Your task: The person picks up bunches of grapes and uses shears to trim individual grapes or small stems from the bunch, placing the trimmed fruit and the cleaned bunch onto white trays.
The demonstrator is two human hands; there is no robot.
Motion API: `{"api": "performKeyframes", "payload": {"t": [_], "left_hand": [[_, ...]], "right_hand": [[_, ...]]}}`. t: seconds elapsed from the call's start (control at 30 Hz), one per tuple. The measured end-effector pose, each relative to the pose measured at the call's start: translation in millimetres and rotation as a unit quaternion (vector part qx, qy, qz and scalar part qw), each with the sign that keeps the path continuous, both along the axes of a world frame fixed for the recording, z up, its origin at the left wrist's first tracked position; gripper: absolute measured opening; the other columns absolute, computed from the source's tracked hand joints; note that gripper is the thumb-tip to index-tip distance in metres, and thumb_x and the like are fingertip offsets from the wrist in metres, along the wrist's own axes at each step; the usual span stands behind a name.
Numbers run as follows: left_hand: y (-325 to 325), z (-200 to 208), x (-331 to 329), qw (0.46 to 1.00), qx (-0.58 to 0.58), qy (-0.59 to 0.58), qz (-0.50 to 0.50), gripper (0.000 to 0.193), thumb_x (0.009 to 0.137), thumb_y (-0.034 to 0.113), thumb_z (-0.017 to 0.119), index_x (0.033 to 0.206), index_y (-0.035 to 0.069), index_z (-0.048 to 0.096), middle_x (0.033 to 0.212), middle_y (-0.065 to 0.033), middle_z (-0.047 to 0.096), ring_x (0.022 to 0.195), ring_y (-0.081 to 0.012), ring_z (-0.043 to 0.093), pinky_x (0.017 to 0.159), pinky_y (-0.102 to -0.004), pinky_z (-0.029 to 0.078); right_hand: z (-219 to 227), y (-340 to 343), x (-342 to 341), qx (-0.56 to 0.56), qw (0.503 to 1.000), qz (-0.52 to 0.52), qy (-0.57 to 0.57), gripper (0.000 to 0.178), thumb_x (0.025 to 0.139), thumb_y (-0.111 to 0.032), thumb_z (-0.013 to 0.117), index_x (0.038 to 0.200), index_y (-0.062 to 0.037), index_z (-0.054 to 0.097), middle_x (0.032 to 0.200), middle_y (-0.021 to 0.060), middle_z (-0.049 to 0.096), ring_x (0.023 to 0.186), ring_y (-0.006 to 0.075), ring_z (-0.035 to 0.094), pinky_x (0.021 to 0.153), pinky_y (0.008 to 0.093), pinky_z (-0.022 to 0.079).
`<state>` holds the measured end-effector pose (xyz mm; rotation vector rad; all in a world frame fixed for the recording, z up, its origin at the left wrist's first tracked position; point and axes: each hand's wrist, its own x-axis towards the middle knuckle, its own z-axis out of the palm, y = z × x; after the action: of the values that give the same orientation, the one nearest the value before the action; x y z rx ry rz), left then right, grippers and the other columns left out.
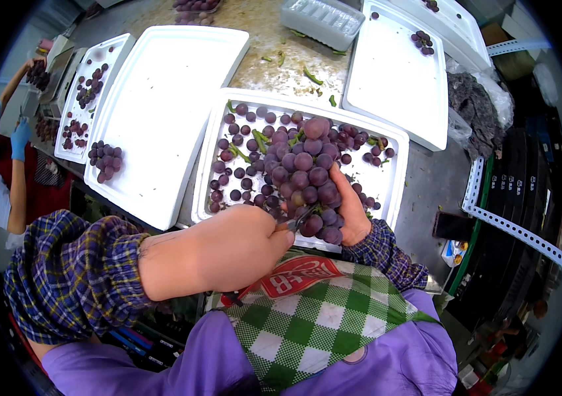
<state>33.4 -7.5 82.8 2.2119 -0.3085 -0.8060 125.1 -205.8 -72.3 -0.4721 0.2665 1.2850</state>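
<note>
My right hand supports a large bunch of purple grapes from its right side, with the fingers mostly hidden behind the fruit. Coming across from the left, my left hand is closed around small scissors. Their narrow dark blades reach in among the lower grapes of the bunch; I cannot tell whether they touch a stem. Beneath both hands lies a white foam tray holding many loose grapes and bits of green stem.
A larger white foam tray with a small grape cluster stands left. Another foam tray is at the right. Behind are a clear plastic box and green stem scraps. A co-worker's blue-gloved hand shows far left.
</note>
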Motion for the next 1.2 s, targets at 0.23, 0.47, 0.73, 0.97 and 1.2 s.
{"api": "performKeyframes", "payload": {"t": [0.23,0.47,0.73,0.97,1.2], "left_hand": [[1.7,32.9,0.6,0.948,-0.004,0.263,0.178,0.035,0.102,0.027,0.052,0.093,-0.005,0.063,0.075,-0.0221,0.064,0.071,-0.0361,0.065,0.066,-0.0411,0.052],[-3.7,29.2,-6.5,0.982,0.094,0.15,0.072,0.032,0.098,0.027,0.057,0.089,-0.003,0.063,0.077,-0.0204,0.067,0.072,-0.0367,0.067,0.066,-0.0446,0.053],[-16.6,28.8,-25.3,0.958,0.256,-0.123,-0.029,0.03,0.089,0.026,0.068,0.087,-0.003,0.06,0.074,-0.0159,0.065,0.068,-0.0313,0.067,0.061,-0.0395,0.054],[-29.1,32.8,-20.2,0.926,0.334,-0.145,-0.1,0.03,0.09,0.026,0.066,0.087,-0.004,0.06,0.073,-0.0141,0.064,0.069,-0.0266,0.067,0.057,-0.036,0.054],[-24.1,24.0,-18.9,0.952,0.271,-0.131,-0.056,0.028,0.092,0.027,0.064,0.087,0.0,0.059,0.072,-0.0134,0.066,0.067,-0.0291,0.068,0.058,-0.039,0.054]], "right_hand": [[1.8,-0.3,2.3,0.008,1.0,-0.013,-0.021,0.06,0.105,-0.05,0.041,0.146,-0.006,0.043,0.136,0.0159,0.058,0.115,0.0325,0.064,0.099,0.0439,0.054],[8.2,-4.2,1.6,0.014,0.999,0.001,-0.044,0.058,0.105,-0.049,0.042,0.145,-0.0073,0.042,0.133,0.0139,0.059,0.113,0.0299,0.064,0.099,0.0441,0.054],[15.0,-0.4,-3.1,-0.044,0.995,0.019,-0.083,0.062,0.105,-0.052,0.039,0.146,-0.0073,0.042,0.134,0.0153,0.059,0.115,0.0331,0.063,0.099,0.0446,0.054],[11.0,0.0,-5.9,-0.034,0.994,0.028,-0.095,0.064,0.105,-0.053,0.038,0.147,-0.0051,0.041,0.135,0.017,0.059,0.117,0.0345,0.063,0.101,0.045,0.052],[15.5,-1.0,-4.7,-0.029,0.994,0.009,-0.101,0.059,0.106,-0.048,0.04,0.145,-0.0044,0.043,0.132,0.0144,0.061,0.113,0.0281,0.065,0.098,0.0408,0.054]]}}
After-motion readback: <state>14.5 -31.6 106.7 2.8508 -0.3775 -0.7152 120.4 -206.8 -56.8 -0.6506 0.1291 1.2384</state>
